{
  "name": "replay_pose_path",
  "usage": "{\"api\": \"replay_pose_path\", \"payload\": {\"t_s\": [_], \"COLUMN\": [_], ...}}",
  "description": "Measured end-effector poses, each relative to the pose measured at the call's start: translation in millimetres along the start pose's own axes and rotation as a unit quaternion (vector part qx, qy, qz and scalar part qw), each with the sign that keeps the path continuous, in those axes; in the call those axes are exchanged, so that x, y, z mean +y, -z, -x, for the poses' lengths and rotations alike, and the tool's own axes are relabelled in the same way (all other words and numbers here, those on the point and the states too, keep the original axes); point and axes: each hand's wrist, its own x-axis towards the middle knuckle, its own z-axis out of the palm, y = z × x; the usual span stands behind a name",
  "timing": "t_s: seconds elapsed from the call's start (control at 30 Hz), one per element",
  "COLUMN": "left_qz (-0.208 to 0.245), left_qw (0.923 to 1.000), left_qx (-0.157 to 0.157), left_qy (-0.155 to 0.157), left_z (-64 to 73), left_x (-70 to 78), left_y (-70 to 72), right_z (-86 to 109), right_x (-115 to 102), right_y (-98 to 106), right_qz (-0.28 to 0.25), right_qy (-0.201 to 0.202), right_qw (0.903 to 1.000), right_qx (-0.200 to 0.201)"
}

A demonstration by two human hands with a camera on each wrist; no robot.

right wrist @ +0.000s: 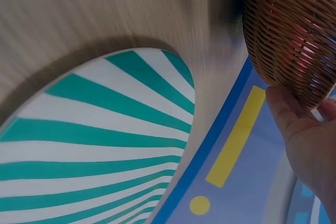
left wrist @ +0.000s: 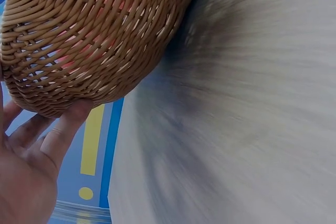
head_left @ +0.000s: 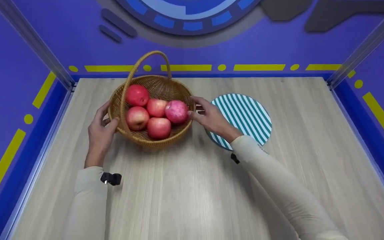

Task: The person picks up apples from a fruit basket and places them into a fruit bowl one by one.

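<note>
A woven wicker basket (head_left: 163,87) with one tall arched handle (head_left: 135,68) holds several red apples (head_left: 159,128). My left hand (head_left: 100,135) grips its left rim, thumb toward the front and fingers around the outside. On the opposite side my right hand (head_left: 213,120) grips the right rim between thumb and fingers. From the left wrist view, the fingers (left wrist: 65,129) press the basket's woven wall (left wrist: 105,40). The right wrist view likewise has fingertips (right wrist: 278,103) against the wicker (right wrist: 294,30), red fruit showing through the gaps.
A round green-and-white striped mat (head_left: 245,116) lies on the wooden table (head_left: 185,190) right of the basket, partly beneath my right forearm. Blue panels (head_left: 252,50) with yellow markings enclose the back and both sides. Each sleeve has a black wrist device (head_left: 111,179) beside it.
</note>
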Motion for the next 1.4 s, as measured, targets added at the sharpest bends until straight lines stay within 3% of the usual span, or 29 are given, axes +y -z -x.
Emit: {"api": "replay_pose_path", "payload": {"t_s": [0.23, 0.53, 0.93, 1.17, 1.4], "left_qz": [0.014, 0.013, 0.058, 0.06, 0.063], "left_qw": [0.9999, 0.9995, 0.9983, 0.9978, 0.9974], "left_qx": [0.004, 0.001, -0.005, -0.008, -0.006], "left_qy": [0.006, 0.027, -0.008, -0.028, -0.034], "left_z": [-2.0, 2.7, -1.4, -2.8, -3.7], "left_x": [-8.3, 4.5, -6.3, -8.3, -11.1], "left_y": [-2.6, -15.1, -29.0, -35.1, -44.4], "right_z": [-0.6, 0.5, 5.3, 6.0, 6.8], "right_x": [1, 7, 14, 20, 23], "right_y": [-1, 8, 21, 27, 32], "right_qz": [-0.003, 0.001, -0.006, -0.019, -0.019], "right_qy": [0.002, 0.003, 0.0, 0.012, -0.019], "right_qw": [0.9999, 0.9999, 0.9998, 0.9994, 0.9989], "right_qx": [0.011, 0.015, 0.02, 0.027, 0.038]}}
